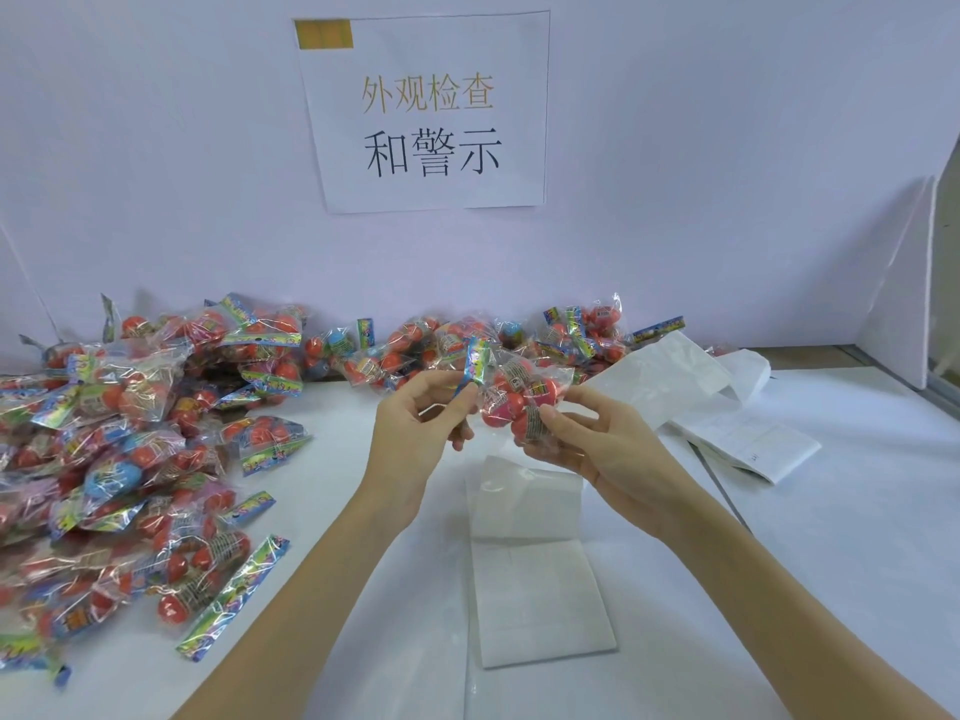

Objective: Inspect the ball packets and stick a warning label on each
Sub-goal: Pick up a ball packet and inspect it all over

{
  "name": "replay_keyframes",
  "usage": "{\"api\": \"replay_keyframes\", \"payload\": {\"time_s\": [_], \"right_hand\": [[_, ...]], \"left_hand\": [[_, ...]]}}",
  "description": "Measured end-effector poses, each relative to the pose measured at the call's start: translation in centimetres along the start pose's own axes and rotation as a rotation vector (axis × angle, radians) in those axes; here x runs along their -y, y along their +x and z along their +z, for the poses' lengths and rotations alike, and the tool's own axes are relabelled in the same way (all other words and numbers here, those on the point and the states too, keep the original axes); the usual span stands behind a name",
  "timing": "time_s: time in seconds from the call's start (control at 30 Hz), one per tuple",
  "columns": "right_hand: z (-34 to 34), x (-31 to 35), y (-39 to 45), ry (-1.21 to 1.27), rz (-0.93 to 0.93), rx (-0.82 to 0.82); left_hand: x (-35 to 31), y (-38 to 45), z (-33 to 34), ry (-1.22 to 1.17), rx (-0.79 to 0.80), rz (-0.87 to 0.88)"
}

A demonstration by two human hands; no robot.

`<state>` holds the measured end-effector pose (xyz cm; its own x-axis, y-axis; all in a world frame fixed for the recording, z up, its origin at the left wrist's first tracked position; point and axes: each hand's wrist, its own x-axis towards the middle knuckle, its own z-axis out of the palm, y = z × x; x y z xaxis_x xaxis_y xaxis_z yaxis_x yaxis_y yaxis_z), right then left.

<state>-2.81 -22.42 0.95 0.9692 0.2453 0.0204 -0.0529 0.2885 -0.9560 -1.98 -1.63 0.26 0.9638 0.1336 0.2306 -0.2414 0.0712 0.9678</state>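
two bare forearms, left hand (415,423) and right hand (597,444); no sleeves, gloves, rings or wristwear visible.

Both hands (511,423) raised (fingers pinching)

White paper sign (426,114) taped on wall: top line, yellow characters, "外观检查"; bottom line, black characters, "和警示". Print on ball packets (511,392) and label sheets (540,595) too blurred to read.

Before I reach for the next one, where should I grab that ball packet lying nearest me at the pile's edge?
Probably pinch the flat header strip of the nearest ball packet from the right: it juts toward the bare table, clear of the pile.
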Motion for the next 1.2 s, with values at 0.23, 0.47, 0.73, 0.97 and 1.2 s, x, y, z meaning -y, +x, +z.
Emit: {"api": "replay_keyframes", "payload": {"time_s": [0.23,0.47,0.73,0.97,1.2], "right_hand": [[0.3,-0.5,-0.1,-0.081,-0.037,-0.028],[-1.7,0.0,-0.6,-0.756,0.039,0.304],[-2.1,-0.1,-0.1,-0.986,-0.105,0.060],[-2.3,-0.5,0.2,-0.923,-0.211,-0.068],[-2.6,-1.3,0.7,-0.805,-0.170,-0.217]], "left_hand": [[0.4,-0.4,0.5,-0.117,0.232,-0.089],[0.5,0.1,-0.5,-0.096,0.109,0.001],[0.2,0.0,-0.6,0.052,0.141,0.005],[-0.2,-0.4,-0.4,0.153,0.195,0.048],[-0.2,-0.4,-0.3,0.103,0.213,0.122]]}}
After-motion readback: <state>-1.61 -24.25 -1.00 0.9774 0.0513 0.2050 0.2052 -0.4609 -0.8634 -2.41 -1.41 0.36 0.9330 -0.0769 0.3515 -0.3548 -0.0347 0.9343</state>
